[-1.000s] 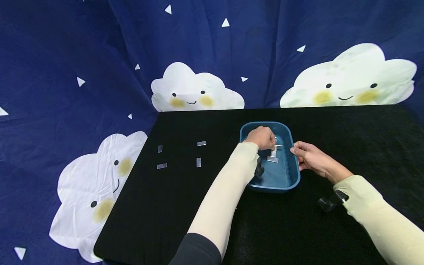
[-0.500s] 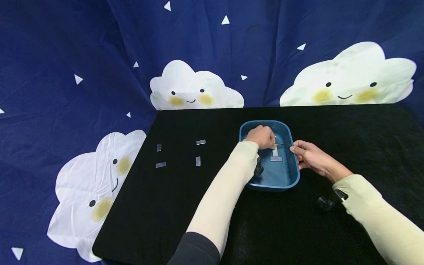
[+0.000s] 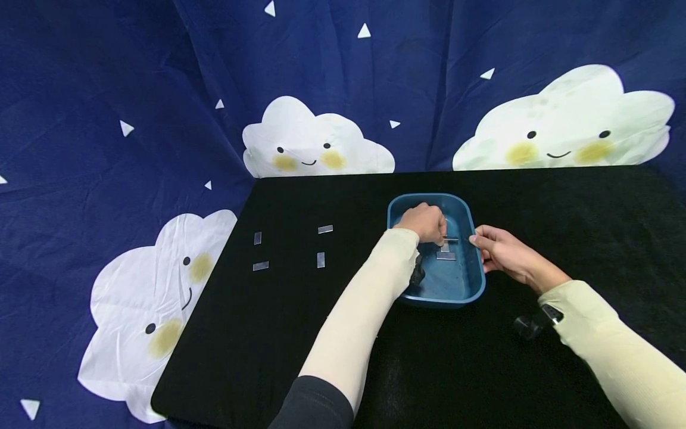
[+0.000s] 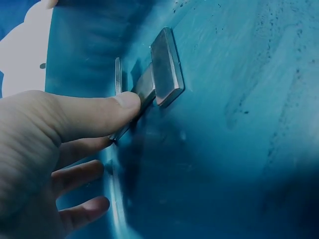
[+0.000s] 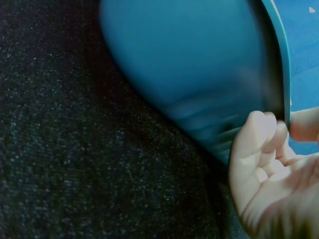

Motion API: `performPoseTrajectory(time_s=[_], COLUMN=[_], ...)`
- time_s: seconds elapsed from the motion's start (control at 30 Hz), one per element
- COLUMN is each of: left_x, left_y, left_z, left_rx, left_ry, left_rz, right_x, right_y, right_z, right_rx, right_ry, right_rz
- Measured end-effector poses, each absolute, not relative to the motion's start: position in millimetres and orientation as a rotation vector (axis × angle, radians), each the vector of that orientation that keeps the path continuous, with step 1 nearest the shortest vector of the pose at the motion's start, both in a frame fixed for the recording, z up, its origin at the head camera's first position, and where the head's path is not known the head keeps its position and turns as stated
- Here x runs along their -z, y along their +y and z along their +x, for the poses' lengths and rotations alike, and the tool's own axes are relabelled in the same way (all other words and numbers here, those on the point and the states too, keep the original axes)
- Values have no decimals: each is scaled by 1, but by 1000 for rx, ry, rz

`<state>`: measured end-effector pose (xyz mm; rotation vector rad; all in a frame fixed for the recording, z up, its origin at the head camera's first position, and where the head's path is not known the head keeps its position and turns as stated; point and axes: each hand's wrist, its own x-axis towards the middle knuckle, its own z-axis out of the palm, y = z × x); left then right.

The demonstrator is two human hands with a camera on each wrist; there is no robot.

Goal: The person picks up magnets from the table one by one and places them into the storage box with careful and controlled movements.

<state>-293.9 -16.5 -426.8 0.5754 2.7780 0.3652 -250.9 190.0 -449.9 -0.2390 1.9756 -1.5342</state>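
Observation:
Inside a blue plastic basin, my left hand pinches a flat silver metal bar between thumb and fingers. A second flat bar touches its far end, set crosswise, and shows as a small rectangle in the head view. A third bar stands edge-on close to the fingers; whether it touches the held bar is hard to tell. My right hand grips the basin's right rim, thumb on the inner side and curled fingers against the outer wall.
Several small silver rectangles lie apart on the black table to the left, among them an upper one and a lower one. A dark blue cloth with white clouds hangs behind the table.
The held bars have turned and shifted slightly within the basin; the thin edge-on bar now sits nearer the crosswise one. My right hand keeps its place on the rim.

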Motion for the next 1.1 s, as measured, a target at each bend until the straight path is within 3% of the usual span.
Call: performPoseTrajectory(time_s=[0.77,1.1], left_x=[428,406], left_y=[-23,-37], left_z=[-298,-302], left_rx=[-364,-424], left_ry=[2791,2806], left_rz=[584,610], right_x=[449,448], right_y=[189,189], right_z=[-250,-249], right_rx=[1543,1549], right_ry=[1977,1981], right_rz=[-223,-245])
